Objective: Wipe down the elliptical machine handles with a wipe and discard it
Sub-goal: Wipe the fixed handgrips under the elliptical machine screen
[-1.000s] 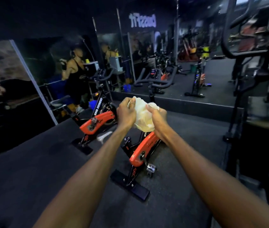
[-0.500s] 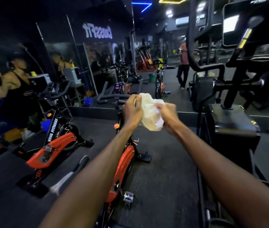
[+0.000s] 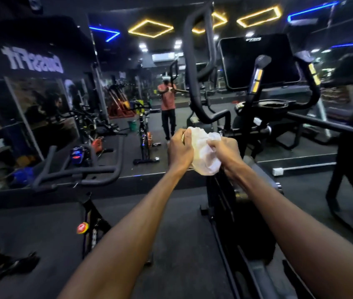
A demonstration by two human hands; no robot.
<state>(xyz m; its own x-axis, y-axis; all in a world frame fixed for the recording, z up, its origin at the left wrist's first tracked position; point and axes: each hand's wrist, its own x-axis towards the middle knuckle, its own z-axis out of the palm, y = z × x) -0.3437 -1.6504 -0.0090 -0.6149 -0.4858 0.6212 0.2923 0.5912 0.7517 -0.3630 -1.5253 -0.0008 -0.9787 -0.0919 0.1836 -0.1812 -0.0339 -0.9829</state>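
Note:
A crumpled white wipe (image 3: 205,155) is held between both hands at chest height. My left hand (image 3: 180,148) grips its left side and my right hand (image 3: 226,151) pinches its right side. Behind the hands stands the black elliptical machine (image 3: 257,130). Its tall curved left handle (image 3: 195,67) rises just above and behind the wipe. A short grip with a yellow band (image 3: 257,76) and another at the right (image 3: 312,76) flank the dark console screen (image 3: 259,61). Neither hand touches the machine.
A spin bike's black handlebars (image 3: 76,171) and frame (image 3: 91,225) stand at the left. A wall mirror (image 3: 139,100) ahead reflects more bikes and a person in a red shirt. Another machine's frame (image 3: 344,169) stands at the right. Dark rubber flooring (image 3: 41,229) lies below.
The view has swung right and up, away from the orange spin bikes to the elliptical's handles and console. Both hands have kept hold of the wipe throughout.

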